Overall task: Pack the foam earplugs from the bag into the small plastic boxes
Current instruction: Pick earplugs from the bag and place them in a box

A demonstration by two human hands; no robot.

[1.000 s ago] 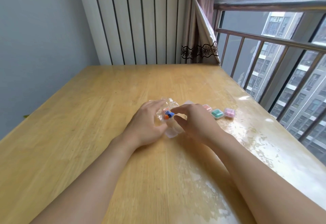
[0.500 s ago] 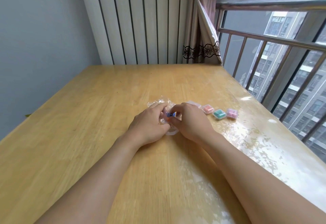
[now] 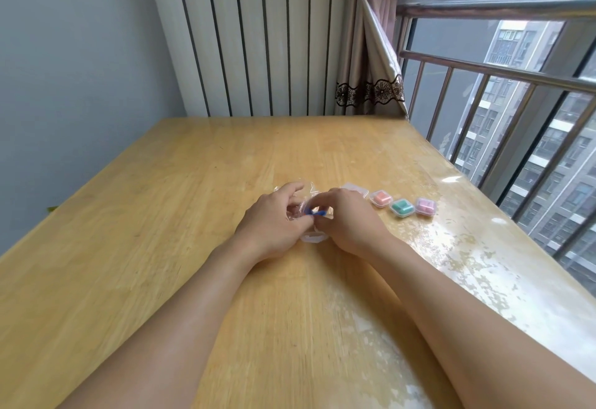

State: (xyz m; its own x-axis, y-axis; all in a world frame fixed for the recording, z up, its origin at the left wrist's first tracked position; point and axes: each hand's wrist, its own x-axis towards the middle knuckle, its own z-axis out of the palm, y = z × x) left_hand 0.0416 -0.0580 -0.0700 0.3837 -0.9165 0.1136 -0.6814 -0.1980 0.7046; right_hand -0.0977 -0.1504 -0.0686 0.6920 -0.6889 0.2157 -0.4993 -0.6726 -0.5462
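Blue earplug lies crosswise between your hands over the clear bag; right hand pinches its right end, left hand grips the bag, open box just near of both

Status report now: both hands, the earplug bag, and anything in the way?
Left hand and right hand both hold the clear bag. Blue earplug visible between them. Three filled boxes sit right. Nothing blocks.

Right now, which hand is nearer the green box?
Right. The right hand sits just left of the box row, a short gap from the green box. The left hand lies farther left, beyond the right hand.
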